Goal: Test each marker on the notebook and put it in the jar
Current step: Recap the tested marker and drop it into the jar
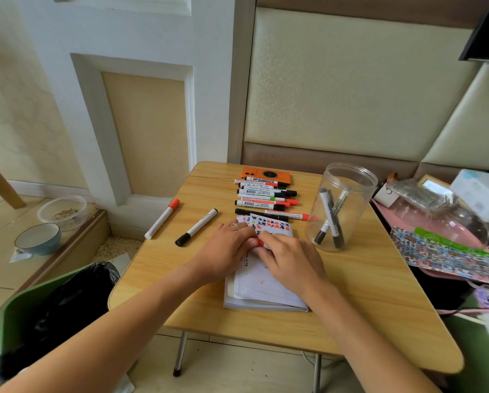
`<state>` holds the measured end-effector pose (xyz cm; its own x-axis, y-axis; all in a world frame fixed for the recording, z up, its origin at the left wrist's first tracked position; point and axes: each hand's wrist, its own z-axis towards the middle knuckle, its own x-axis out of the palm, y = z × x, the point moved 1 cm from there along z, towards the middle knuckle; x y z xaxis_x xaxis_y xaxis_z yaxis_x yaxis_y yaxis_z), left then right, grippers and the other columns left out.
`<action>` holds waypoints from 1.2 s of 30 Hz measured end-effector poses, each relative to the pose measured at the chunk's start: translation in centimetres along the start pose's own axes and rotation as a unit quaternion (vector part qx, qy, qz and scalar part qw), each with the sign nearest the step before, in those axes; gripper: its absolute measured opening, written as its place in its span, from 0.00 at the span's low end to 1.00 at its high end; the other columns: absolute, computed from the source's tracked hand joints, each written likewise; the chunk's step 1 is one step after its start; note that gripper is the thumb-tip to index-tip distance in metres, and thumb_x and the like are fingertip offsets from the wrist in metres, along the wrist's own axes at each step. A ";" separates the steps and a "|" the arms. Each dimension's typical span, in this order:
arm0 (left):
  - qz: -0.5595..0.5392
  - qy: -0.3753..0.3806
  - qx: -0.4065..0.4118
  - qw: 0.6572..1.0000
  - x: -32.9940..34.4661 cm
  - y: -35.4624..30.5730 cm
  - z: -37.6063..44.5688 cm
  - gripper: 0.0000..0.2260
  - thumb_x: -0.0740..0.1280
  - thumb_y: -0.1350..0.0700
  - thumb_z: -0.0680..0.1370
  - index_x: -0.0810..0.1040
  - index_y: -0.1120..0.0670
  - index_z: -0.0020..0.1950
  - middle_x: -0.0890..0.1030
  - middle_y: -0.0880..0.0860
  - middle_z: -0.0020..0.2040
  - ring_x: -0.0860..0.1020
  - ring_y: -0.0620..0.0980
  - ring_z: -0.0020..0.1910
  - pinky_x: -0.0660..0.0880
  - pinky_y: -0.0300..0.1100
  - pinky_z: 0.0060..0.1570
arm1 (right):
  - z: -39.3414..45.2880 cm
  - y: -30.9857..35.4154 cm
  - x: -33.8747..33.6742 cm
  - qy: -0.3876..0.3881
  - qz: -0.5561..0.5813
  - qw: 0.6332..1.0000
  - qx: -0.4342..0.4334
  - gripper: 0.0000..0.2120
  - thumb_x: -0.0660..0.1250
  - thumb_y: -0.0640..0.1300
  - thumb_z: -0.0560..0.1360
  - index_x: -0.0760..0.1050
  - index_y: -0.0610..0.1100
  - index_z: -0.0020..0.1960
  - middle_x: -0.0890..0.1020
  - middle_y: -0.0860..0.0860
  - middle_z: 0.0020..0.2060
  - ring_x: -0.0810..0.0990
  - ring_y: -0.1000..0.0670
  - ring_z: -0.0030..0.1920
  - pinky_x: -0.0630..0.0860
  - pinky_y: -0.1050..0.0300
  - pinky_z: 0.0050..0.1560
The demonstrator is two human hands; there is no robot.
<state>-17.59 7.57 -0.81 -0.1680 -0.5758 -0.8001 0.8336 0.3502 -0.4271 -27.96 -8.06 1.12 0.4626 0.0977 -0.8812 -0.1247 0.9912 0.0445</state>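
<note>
Both hands meet over the top of the open white notebook [261,290] on the wooden table [365,293]. My left hand [226,251] and my right hand [291,258] together hold a red marker [259,243]; only a short red piece shows between the fingers. A row of several markers [266,198] lies behind the notebook. Two more markers lie loose to the left, a red-capped one [162,218] and a black-capped one [196,227]. The clear plastic jar [341,207] stands upright on the right with two black markers inside.
An orange box [266,175] lies at the table's far edge. Cluttered bags and a patterned sheet [447,253] crowd the right side. A green bin with a black liner [53,307] stands left of the table; bowls [37,239] sit on the floor.
</note>
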 end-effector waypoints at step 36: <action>0.071 0.146 -0.032 0.986 0.5 1.5 -1.7 0.33 0.56 0.27 0.77 0.59 0.37 0.79 0.54 0.45 0.82 0.45 0.43 0.81 0.47 0.52 0.79 | 0.0 -0.3 -0.1 -0.020 0.542 0.790 0.288 0.08 0.64 0.41 0.83 0.72 0.43 0.45 0.73 0.42 0.30 0.70 0.46 0.25 0.64 0.62 0.22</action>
<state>-17.29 9.08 -2.59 -0.2034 -0.2841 -0.9370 0.8260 0.4640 -0.3200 -28.01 -8.35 1.18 0.3873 0.9072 -0.1645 -0.0515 0.1994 0.9786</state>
